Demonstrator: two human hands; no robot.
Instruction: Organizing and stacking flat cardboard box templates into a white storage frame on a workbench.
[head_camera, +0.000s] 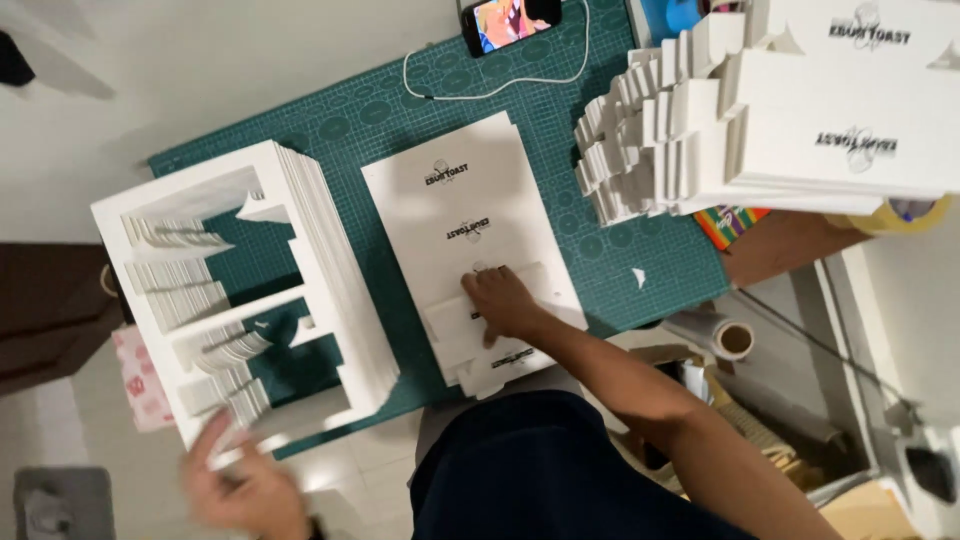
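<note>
Right hand (503, 305) flat on white sheet (470, 230), left hand (240, 480) blurred

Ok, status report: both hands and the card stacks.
Right hand flat on the white die-cut card stack, centre of the green cutting mat. Left hand, blurred, at the near edge of the die-cut frame stack. Nothing between them.

Both arms are bare to above the elbow, with no rings, watch or gloves visible; the lap wears dark navy cloth.
</note>
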